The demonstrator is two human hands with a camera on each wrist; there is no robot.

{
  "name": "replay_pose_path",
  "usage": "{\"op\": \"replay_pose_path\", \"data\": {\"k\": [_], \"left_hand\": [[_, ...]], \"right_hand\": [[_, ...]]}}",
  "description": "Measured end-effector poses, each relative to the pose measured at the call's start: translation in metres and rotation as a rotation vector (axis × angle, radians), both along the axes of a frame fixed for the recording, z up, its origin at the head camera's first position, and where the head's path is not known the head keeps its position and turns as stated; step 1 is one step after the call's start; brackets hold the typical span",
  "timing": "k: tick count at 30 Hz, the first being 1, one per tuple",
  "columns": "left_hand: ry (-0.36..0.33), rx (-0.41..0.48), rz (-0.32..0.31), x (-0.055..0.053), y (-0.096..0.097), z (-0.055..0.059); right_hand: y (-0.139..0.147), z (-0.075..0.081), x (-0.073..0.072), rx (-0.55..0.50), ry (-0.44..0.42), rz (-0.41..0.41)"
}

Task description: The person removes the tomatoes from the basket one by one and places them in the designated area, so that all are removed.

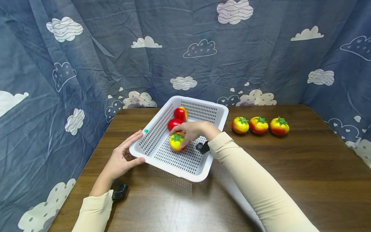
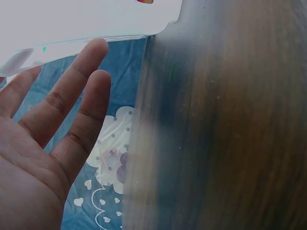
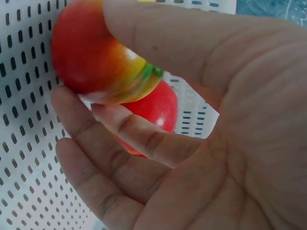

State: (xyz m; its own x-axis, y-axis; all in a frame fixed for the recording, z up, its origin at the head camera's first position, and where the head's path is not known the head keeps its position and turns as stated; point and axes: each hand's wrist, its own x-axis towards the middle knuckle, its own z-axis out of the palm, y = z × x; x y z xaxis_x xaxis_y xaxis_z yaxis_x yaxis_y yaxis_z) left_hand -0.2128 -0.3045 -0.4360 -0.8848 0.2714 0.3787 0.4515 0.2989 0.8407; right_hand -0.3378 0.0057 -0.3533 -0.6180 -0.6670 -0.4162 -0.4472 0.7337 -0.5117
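A white perforated plastic basket (image 1: 155, 162) sits at an angle on the table. Inside it, my right hand (image 1: 189, 130) pinches a red-and-yellow tomato (image 1: 175, 142) with a green leafy top. In the right wrist view, the thumb lies across this tomato (image 3: 91, 52) and the fingertips are at its underside. Two more red tomatoes, one nearer (image 1: 174, 123) and one farther (image 1: 180, 113), lie beside it in the basket. At the basket's left corner, my left hand (image 1: 121, 159) touches the rim with its fingertips and thumb; its fingers look extended in the left wrist view.
Three red-and-yellow tomatoes stand in a row right of the basket: a left one (image 1: 240, 125), a middle one (image 1: 258, 125) and a right one (image 1: 279, 126). The brown wooden table (image 1: 290, 180) ends at a blue cloud-patterned curtain (image 1: 162, 71) behind and at both sides.
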Motion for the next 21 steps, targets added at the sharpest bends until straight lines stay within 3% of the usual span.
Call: {"op": "replay_pose_path", "data": {"k": [13, 21], "left_hand": [[-0.008, -0.002, 0.0, 0.0, 0.0, 0.001], [0.0, -0.013, 0.002, 0.001, 0.0, 0.0]], "right_hand": [[0.014, 0.021, 0.001, -0.099, 0.063, 0.021], [0.036, 0.031, 0.003, -0.215, 0.088, -0.003]]}}
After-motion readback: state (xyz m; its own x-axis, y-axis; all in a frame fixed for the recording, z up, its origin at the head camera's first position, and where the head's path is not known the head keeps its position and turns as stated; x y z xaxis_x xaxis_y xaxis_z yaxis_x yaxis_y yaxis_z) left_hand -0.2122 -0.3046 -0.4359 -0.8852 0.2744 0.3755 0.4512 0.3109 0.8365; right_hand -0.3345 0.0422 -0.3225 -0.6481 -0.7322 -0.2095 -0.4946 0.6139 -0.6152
